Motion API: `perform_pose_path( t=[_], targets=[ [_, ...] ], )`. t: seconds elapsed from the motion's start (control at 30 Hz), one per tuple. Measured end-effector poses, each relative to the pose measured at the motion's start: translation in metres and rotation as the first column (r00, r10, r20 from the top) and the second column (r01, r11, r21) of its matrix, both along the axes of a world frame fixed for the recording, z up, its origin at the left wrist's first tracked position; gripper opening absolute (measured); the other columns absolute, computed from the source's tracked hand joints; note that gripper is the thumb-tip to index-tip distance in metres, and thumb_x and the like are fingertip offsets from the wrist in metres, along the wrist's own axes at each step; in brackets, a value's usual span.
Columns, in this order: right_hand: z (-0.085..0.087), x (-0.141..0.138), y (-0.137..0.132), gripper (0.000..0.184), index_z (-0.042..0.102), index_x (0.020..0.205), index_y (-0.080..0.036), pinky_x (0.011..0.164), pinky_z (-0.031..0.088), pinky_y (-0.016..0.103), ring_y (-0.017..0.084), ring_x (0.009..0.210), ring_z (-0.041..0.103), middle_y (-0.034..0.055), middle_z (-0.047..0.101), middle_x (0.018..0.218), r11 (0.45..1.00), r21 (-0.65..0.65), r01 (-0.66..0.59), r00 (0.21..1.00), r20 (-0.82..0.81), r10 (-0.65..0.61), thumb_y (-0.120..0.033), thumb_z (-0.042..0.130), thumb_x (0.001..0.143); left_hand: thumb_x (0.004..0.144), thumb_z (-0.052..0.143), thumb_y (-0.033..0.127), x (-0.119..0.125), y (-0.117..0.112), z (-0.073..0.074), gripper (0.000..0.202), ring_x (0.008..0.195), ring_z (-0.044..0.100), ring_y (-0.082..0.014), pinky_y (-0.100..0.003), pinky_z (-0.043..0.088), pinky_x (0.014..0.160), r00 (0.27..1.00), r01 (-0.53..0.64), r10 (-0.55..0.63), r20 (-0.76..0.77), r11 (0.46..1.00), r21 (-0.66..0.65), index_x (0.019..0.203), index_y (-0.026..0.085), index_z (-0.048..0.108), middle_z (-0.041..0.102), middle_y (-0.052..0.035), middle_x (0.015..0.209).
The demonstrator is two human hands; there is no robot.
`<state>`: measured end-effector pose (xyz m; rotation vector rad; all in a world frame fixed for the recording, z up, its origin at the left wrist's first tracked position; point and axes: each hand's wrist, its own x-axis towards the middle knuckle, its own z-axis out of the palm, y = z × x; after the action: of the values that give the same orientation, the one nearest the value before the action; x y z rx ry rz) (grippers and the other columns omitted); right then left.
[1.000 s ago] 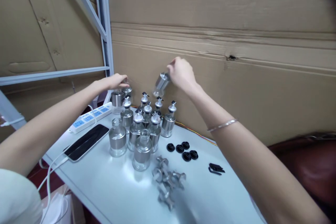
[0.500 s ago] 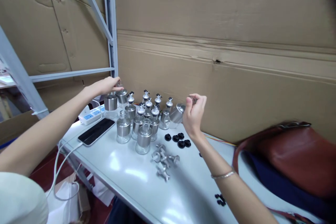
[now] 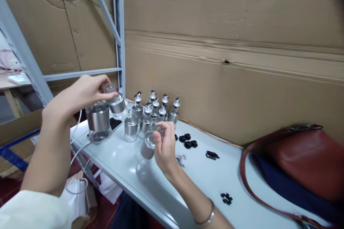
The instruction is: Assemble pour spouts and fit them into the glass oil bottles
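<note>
- From where I stand, the left hand (image 3: 92,91) has its fingers gripped round the neck of a tilted glass bottle (image 3: 117,104).
- A second bottle (image 3: 98,118) shows just left of it, under that hand — neck hidden.
- The right hand (image 3: 166,146) grips a third bottle (image 3: 147,147) near its top — tilted, toward the table's (image 3: 199,177) near side.
- Spout-topped bottles (image 3: 173,116) stand farther back.
</note>
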<state>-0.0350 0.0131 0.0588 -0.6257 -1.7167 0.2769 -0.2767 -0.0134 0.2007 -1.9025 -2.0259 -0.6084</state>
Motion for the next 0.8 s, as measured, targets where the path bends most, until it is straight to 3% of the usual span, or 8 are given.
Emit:
perform_pose_path(
  t=[0.17,0.3,0.63,0.8],
  targets=[
    [-0.021,-0.012,-0.002,0.022,0.046,0.107,-0.021,0.069,0.049,0.033,0.017,0.075,0.055,0.0046,0.049,0.092,0.999,0.013,-0.053,0.997,0.06,0.052,-0.037,0.034,0.097,0.075,0.055,0.056,0.022,-0.037,-0.022,0.036,0.053,0.052,-0.0142,-0.024,0.035,0.053,0.991,0.092,-0.087,0.105,0.995,-0.048,0.086,0.022,0.056,0.058,0.0033,0.061],
    [-0.027,-0.017,0.002,0.02,0.046,0.109,-0.02,0.07,0.05,0.034,0.018,0.074,0.056,0.0059,0.051,0.094,0.999,-0.018,-0.045,0.993,0.111,0.046,-0.031,0.035,0.096,0.073,0.054,0.056,0.031,-0.048,-0.036,0.035,0.049,0.052,-0.0153,-0.027,0.037,0.052,0.974,0.157,-0.149,0.169,0.987,-0.03,0.087,0.024,0.058,0.059,0.0037,0.058],
    [-0.029,-0.009,0.006,0.029,0.055,0.11,-0.016,0.079,0.05,0.037,0.023,0.09,0.058,0.011,0.059,0.098,0.999,0.05,-0.019,0.967,0.254,0.006,-0.035,0.037,0.097,0.078,0.055,0.057,0.044,-0.018,-0.07,0.035,0.062,0.061,-0.0194,-0.027,0.04,0.058,0.951,0.288,-0.261,0.168,0.945,-0.158,0.089,0.025,0.059,0.065,-0.0007,0.07],
    [-0.028,-0.006,0.009,0.027,0.056,0.113,-0.018,0.083,0.048,0.042,0.025,0.095,0.057,0.0112,0.06,0.101,0.991,0.108,0.084,0.946,0.305,-0.113,-0.034,0.047,0.093,0.081,0.053,0.055,0.048,0.003,-0.095,0.039,0.069,0.063,-0.021,-0.027,0.043,0.063,0.948,0.278,-0.262,0.179,0.958,-0.066,0.103,0.022,0.06,0.069,-0.003,0.078]
  ],
)
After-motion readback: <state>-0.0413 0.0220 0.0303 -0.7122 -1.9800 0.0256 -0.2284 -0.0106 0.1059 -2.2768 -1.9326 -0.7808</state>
